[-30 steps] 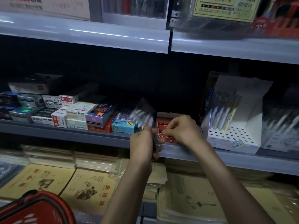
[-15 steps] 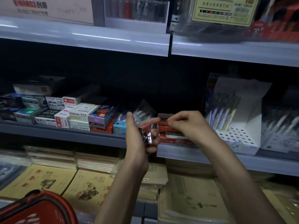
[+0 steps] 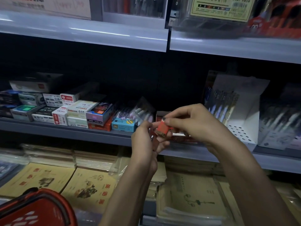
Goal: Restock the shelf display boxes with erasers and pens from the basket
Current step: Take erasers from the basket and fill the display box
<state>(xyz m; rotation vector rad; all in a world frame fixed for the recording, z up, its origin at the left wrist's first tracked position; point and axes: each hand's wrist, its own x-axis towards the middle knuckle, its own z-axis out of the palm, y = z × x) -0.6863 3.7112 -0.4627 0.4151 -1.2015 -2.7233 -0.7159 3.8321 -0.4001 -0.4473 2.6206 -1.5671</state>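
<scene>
Red eraser (image 3: 162,130) is in the air, not on any shelf yet, held just in front of the front edge of the middle shelf (image 3: 65,131), about midway along it. Right hand (image 3: 192,123) pinches its top end between thumb and forefinger, other fingers loosely curled. Left hand (image 3: 146,141) is curled under it, thumb at the eraser's left side and fingertips against its lower end. Something small and shiny sits in that palm, too blurred to ID. Directly behind both hands, a red display box (image 3: 185,140) sits at the shelf's front edge with its flap up at the back; contents mostly hidden by the hands. Left of it on the same shelf: a clear pack of pens (image 3: 143,111) leaning over a small blue box (image 3: 123,125), then a row of stacked small stationery boxes (image 3: 76,111) running to the left end. Right of it: a white dotted pen display box (image 3: 241,129) with pens standing in it. Lower shelf carries stacks of yellow notebooks (image 3: 91,188). Red basket (image 3: 32,209) is at bottom left, below the notebooks' front edge, well apart from both hands.
</scene>
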